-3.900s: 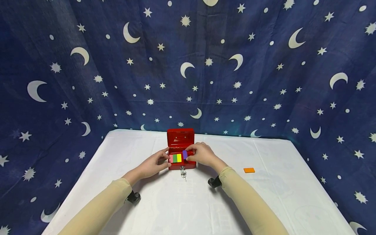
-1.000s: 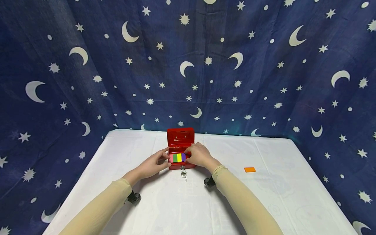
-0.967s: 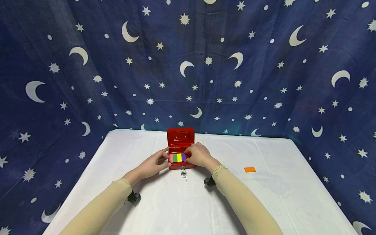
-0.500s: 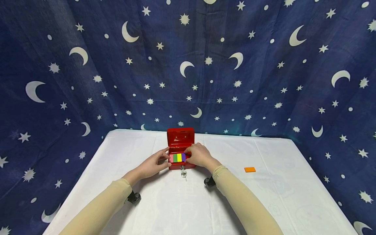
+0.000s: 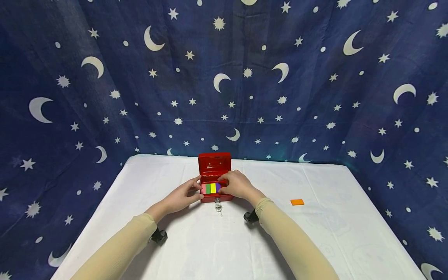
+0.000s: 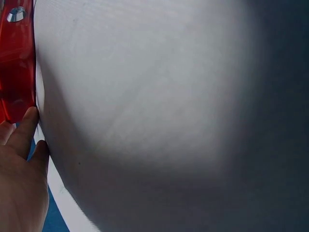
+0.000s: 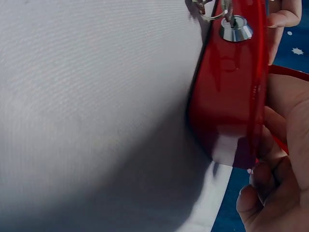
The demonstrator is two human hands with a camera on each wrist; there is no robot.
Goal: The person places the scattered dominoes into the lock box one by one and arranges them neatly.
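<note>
A small red cash box (image 5: 207, 198) stands with its lid (image 5: 214, 162) raised at the back of the white table. In a row inside it sit pink (image 5: 203, 189), green (image 5: 208, 188), yellow (image 5: 213, 188) and purple (image 5: 218, 188) blocks. My left hand (image 5: 177, 196) grips the box's left side, its thumb near the front corner and a finger toward the hinge. At the row's right end, the thumb and index finger of my right hand (image 5: 238, 184) pinch the purple block by its two ends. The right hand hides the box's right part.
An orange block (image 5: 297, 202) lies flat on the table, to the right of the box. Keys (image 5: 218, 208) on a ring hang from the front lock (image 7: 236, 28). Behind the table hangs a blue cloth (image 5: 196, 85) with moons and stars.
Several seconds ago the purple block was tilted above the box in my right hand; now it lies beside the yellow one. During the last second the hands have barely moved.
</note>
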